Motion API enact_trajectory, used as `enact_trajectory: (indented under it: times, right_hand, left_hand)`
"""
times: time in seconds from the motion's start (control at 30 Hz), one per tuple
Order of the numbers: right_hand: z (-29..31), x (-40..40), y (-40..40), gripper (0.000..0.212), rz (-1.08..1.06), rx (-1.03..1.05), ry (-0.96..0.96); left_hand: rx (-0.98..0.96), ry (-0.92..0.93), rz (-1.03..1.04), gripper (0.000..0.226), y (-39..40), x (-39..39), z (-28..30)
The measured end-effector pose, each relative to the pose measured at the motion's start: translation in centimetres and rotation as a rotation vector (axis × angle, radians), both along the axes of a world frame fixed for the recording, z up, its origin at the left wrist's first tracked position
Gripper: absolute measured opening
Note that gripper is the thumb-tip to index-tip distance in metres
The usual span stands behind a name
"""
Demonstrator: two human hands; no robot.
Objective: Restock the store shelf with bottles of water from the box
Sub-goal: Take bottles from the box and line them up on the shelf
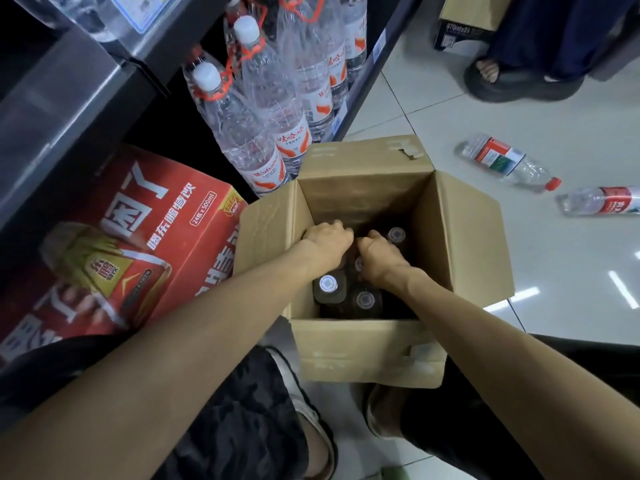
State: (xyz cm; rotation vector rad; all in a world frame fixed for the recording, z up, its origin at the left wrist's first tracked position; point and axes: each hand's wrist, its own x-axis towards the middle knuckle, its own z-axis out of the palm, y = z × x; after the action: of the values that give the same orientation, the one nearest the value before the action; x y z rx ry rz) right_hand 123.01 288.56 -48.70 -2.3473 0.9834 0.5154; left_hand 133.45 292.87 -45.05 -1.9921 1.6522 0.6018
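The red cardboard drinks carton (138, 237) under the shelf's left end reads "24瓶 x 500ml" and "喝东鹏特饮", the clear bottles' white-and-orange labels (292, 138) read "娃哈哈", and the brown carton (460, 27) at the floor's far edge reads "70ml x 24".

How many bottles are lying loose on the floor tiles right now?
2. One red-capped bottle lies on its side right of the cardboard box. A second bottle lies further right, cut off by the picture's edge. Others may lie out of view.
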Motion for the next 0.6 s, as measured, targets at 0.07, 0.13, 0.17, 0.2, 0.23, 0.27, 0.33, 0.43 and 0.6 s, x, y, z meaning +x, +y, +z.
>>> enact_trajectory:
  times: [0.07,0.13,0.17,0.2,0.23,0.27,0.33,0.43,0.6]
  right_hand:
    - [0.8,-0.1,0.1,0.042,-0.015,-0.016,-0.015]
    - [1.8,-0.2,0.1,0.04,-0.025,-0.034,-0.034]
    - [2.4,-0.3,0.2,0.039,-0.023,-0.053,-0.038]
    - [2.9,-0.4,0.2,0.039,-0.015,-0.072,-0.043]
    - [3.5,-0.6,0.2,0.039,-0.004,-0.083,-0.049]
    - [4.1,-0.7,0.3,0.04,0.006,-0.086,-0.055]
    - [5.4,-0.8,0.4,0.043,0.015,-0.082,-0.066]
    - [7.7,-1.2,0.6,0.04,0.004,-0.101,-0.081]
    - [12.2,-1.8,1.2,0.04,0.051,-0.197,-0.133]
  left_hand:
    - [-0.028,-0.001,-0.007,0.042,0.2,0.2,0.9]
    - [-0.053,0.0,-0.018,0.043,0.5,0.2,1.8]
    - [-0.067,0.002,-0.025,0.042,0.7,0.3,2.3]
    - [-0.08,0.007,-0.031,0.042,0.9,0.3,2.8]
    - [-0.092,0.019,-0.032,0.04,1.2,0.3,3.3]
    - [-0.104,0.034,-0.031,0.039,1.5,0.4,3.8]
    - [-0.126,0.063,-0.025,0.04,2.2,0.6,5.1]
    - [-0.183,0.095,-0.007,0.041,3.0,0.6,7.3]
    - [-0.276,0.181,0.034,0.027,4.6,1.0,11.3]
